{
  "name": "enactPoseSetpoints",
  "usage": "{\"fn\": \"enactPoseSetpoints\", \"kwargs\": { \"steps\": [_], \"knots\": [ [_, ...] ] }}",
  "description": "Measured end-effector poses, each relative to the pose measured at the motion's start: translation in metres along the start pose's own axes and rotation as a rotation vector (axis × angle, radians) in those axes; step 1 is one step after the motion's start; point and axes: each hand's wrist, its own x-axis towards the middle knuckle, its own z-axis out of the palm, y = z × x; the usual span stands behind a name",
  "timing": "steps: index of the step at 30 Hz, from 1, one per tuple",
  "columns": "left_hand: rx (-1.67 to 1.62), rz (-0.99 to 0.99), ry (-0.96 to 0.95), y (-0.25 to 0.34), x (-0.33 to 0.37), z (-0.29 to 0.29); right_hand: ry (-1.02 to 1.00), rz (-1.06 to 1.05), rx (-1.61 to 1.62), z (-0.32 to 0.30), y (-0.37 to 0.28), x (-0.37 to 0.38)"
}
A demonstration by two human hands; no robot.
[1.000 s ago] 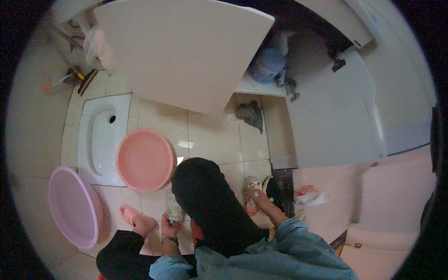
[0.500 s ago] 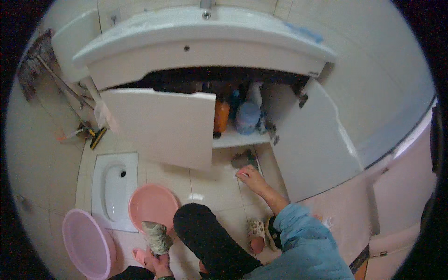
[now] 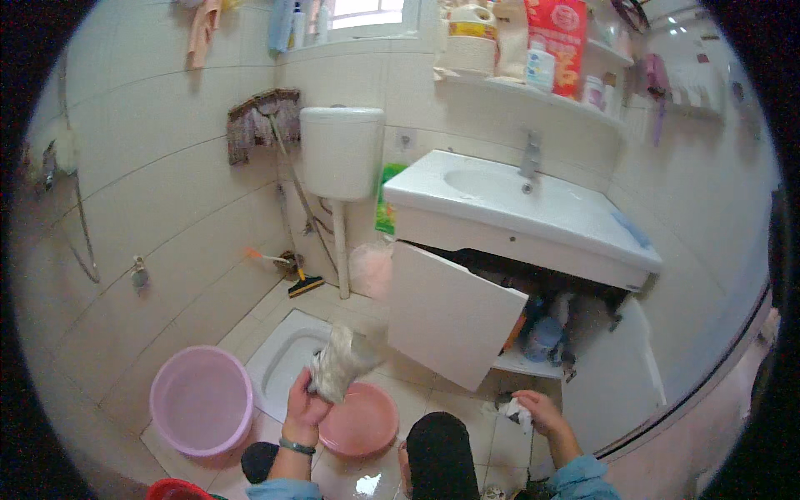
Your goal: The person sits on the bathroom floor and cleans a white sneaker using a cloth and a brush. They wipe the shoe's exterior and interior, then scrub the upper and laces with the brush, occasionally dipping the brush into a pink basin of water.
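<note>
Tiles, pale and glossy, cover the floor (image 3: 208, 321) and walls of this small bathroom. The person crouches low, left hand (image 3: 304, 407) raised with fingers wrapped around a crumpled grey-white cloth (image 3: 342, 362), held above a salmon-pink basin (image 3: 360, 419) on the floor. Beside it sits a larger lilac basin (image 3: 202, 402), next to the white squat toilet pan (image 3: 287, 358). The right hand (image 3: 533, 411) reaches toward the open vanity cabinet, fingers closed on a small white rag (image 3: 517, 410) near its lower shelf (image 3: 521, 364). The cabinet door (image 3: 452, 315) hangs open under the white washbasin (image 3: 517, 196). A mop (image 3: 265, 125) leans by the cistern (image 3: 340, 152).
</note>
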Motion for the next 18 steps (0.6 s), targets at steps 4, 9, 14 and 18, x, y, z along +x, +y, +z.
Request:
{"fn": "enactPoseSetpoints", "kwargs": {
  "steps": [4, 9, 14, 18],
  "knots": [
    [0.122, 0.052, -0.165, 0.031, 0.018, 0.015, -0.231, -0.054, 0.21, 0.003, -0.013, 0.003],
    [0.042, 0.008, 0.078, 0.041, 0.052, -0.035, -0.154, 0.015, -0.674, -0.011, 0.004, 0.016],
    [-0.322, -0.063, 0.15, 0.039, 0.061, -0.1, -0.096, -0.109, -1.057, -0.091, 0.05, 0.044],
    [-0.176, 0.056, 0.253, 0.035, 0.072, -0.11, -0.18, 0.183, -0.559, -0.078, 0.026, 0.057]
  ]
}}
